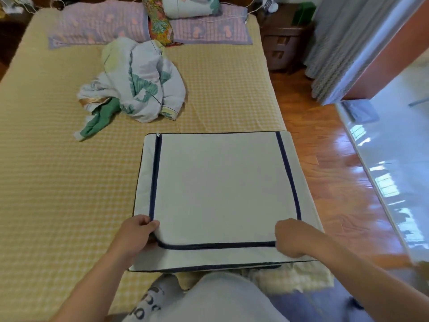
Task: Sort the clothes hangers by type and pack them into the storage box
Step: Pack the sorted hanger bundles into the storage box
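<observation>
The white fabric storage box with navy zipper trim (220,194) is zipped over, hiding its contents. Both near corners of the box sit under the left hand (137,233) and right hand (292,238) (fingertips unseen).

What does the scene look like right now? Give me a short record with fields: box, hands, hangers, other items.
box: white storage box with dark zipper trim, lid closed flat, at the bed's near right edge
left hand: left hand grips the lid's near left corner
right hand: right hand at the zipper's near right corner, fingers curled; grip unclear
hangers: none visible
other items: crumpled clothes beyond the box on the yellow checked bed sheet; pillows at the far end
</observation>
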`<act>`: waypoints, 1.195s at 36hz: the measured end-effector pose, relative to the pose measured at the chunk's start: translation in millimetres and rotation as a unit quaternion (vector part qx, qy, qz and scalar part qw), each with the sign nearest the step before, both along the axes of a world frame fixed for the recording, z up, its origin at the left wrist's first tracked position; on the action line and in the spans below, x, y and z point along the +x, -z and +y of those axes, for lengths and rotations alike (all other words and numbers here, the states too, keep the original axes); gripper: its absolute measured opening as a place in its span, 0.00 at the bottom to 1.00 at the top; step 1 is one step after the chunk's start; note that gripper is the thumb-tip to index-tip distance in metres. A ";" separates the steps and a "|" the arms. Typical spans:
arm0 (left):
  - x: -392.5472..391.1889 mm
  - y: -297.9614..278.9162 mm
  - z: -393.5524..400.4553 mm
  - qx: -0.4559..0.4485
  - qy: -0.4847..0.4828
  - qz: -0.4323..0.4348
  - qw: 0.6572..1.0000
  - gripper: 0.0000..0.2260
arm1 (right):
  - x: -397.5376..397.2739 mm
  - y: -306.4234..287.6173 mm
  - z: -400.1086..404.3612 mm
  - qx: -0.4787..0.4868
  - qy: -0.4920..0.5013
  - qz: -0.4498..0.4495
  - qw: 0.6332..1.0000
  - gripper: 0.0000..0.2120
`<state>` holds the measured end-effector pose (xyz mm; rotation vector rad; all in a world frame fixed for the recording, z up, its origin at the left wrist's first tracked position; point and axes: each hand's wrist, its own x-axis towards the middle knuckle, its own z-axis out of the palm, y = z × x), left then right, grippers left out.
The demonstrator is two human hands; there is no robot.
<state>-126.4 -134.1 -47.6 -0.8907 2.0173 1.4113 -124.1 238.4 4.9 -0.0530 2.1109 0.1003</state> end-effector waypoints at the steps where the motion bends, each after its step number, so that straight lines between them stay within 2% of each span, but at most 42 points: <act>1: 0.3 0.2 0.1 0.007 0.008 0.003 1.000 0.08 | -0.3 5.9 -17.4 -0.021 0.015 -0.011 1.000 0.12; 5: -0.2 -5.6 -3.1 0.028 0.038 0.006 0.999 0.08 | 0.3 25.7 -104.3 -0.084 0.053 -0.041 0.994 0.11; 9: -0.8 -16.6 -13.9 0.024 0.071 0.009 0.997 0.14 | -27.8 19.0 -152.9 -0.055 -0.024 -0.073 0.996 0.12; 11: 0.0 -19.3 -26.4 -0.060 0.113 0.039 0.991 0.14 | -63.8 7.0 -167.0 -0.073 -0.015 -0.024 0.997 0.17; 13: 0.2 -18.2 -39.7 -0.146 0.152 0.066 0.975 0.13 | -112.2 4.6 -182.1 -0.105 -0.002 0.083 0.991 0.16; 15: -1.5 -13.4 -51.0 -0.192 0.174 0.061 0.964 0.12 | -161.5 10.1 -202.3 -0.144 0.006 0.208 0.968 0.14; 17: -5.5 -5.8 -58.2 -0.203 0.200 0.035 0.958 0.12 | -201.1 17.2 -226.2 -0.190 0.036 0.274 0.942 0.13; 19: -9.6 1.8 -62.7 -0.183 0.221 0.014 0.958 0.13 | -235.5 28.2 -253.1 -0.220 0.056 0.297 0.927 0.15; 23: -15.2 8.6 -61.8 -0.170 0.254 0.011 0.952 0.14 | -275.3 51.4 -277.8 -0.184 0.077 0.288 0.937 0.17; 27: -20.4 13.5 -70.6 -0.133 0.225 -0.011 0.965 0.13 | -294.8 65.0 -294.6 -0.223 0.139 0.318 0.911 0.06; 31: -22.3 14.1 -72.2 -0.122 0.217 -0.022 0.968 0.11 | -290.5 67.9 -300.1 -0.289 0.139 0.378 0.868 0.09; 35: -23.1 12.5 -69.6 -0.121 0.214 -0.028 0.969 0.12 | -270.0 64.3 -290.7 -0.270 0.067 0.397 0.875 0.11; 39: -26.4 13.3 -70.7 -0.121 0.216 -0.031 0.968 0.12 | -211.1 59.4 -278.4 -0.307 -0.021 0.347 0.886 0.08; 43: -26.5 17.3 -69.7 -0.125 0.215 -0.025 0.968 0.13 | -94.1 60.6 -245.6 -0.429 -0.144 0.225 0.863 0.08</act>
